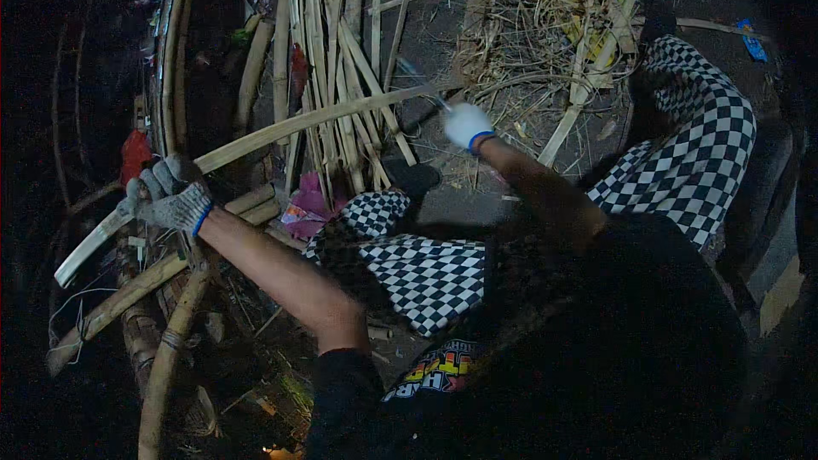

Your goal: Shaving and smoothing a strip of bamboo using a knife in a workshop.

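L hand (170,194), gray glove: fingers clamped round bamboo strip (290,126) nr one end, prob. to steady it. R hand (469,125), white glove: fingers clamped on blurred knife (412,70), blade crossing strip's far pt.; contact unclear. Strip runs thru L fingers, passes just beside R fingers. Split bamboo pile (328,77) beyond, prob. w/in reach.

dark floor (477,193), bamboo strips (328,60), shavings (524,55) (tangled), blue wrapper (752,41)

at centre left, the long strip (315,116) looks like smooth, matt wood, glossier at its lower-left end; the blurred tool (440,101), upper centre, seems metal. the left glove (175,198) is rough knit, the trousers (434,281) matt cloth, the pink bag (312,203) shiny plastic.
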{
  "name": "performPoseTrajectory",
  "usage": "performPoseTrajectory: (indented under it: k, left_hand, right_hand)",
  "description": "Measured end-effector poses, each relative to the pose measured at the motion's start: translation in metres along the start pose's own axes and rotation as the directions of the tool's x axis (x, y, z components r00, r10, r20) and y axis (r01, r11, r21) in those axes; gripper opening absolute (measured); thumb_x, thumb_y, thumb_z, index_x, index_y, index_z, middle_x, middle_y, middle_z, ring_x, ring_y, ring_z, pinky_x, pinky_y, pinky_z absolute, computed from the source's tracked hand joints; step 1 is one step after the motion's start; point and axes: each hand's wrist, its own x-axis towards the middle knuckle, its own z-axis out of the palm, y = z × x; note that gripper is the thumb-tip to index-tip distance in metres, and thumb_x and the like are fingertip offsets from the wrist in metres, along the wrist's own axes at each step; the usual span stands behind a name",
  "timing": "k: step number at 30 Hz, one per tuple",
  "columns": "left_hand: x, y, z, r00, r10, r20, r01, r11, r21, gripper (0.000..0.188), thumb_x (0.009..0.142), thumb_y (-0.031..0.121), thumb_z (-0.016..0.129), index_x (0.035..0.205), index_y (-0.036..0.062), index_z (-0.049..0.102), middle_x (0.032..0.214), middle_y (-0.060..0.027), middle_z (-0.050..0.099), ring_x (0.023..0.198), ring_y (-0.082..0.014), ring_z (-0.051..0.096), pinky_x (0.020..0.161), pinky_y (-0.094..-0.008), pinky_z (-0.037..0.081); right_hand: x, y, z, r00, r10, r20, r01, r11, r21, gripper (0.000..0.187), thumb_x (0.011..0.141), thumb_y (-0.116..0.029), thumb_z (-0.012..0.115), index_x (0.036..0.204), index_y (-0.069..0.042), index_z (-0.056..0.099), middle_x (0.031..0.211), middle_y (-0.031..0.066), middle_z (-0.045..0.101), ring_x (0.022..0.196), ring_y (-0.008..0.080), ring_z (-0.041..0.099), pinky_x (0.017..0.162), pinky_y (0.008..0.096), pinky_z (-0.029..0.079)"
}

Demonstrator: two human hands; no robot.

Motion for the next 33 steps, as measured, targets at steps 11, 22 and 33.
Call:
performPoseTrajectory:
  k: [11,22,33]
  left_hand:
    - [0.001,0.009,0.003,0.993,-0.054,-0.103,0.065,0.992,0.105,0.033,0.092,0.035,0.044,0.062,0.0199,0.044,0.046,0.0048,0.027,0.039,-0.0102,0.022,0.044,-0.0293,0.022]
    - [0.003,0.018,0.000,0.997,-0.009,-0.078,0.026,0.974,0.223,0.032,0.092,0.033,0.042,0.064,0.0185,0.046,0.047,0.0059,0.025,0.039,-0.0110,0.020,0.043,-0.0308,0.021]
    - [0.003,0.024,0.003,0.994,-0.098,0.039,0.095,0.992,0.086,0.036,0.094,0.040,0.043,0.065,0.0184,0.047,0.050,0.0043,0.027,0.042,-0.0109,0.024,0.045,-0.0305,0.023]
  right_hand:
    - [-0.015,-0.029,0.013,0.996,-0.038,-0.079,0.039,0.999,0.012,0.034,0.087,-0.033,0.049,0.092,-0.004,0.066,0.089,0.0233,0.066,0.087,0.0405,0.064,0.080,0.0478,0.051]
    - [-0.017,-0.038,0.007,0.999,0.010,-0.047,-0.007,0.998,0.064,0.035,0.083,-0.035,0.054,0.091,-0.003,0.066,0.089,0.0207,0.067,0.088,0.0391,0.065,0.079,0.0491,0.051]
    - [-0.025,-0.010,0.012,0.996,-0.009,0.084,0.019,0.992,-0.124,0.034,0.084,-0.031,0.050,0.088,-0.004,0.069,0.092,0.0212,0.067,0.085,0.0397,0.064,0.077,0.0490,0.051]
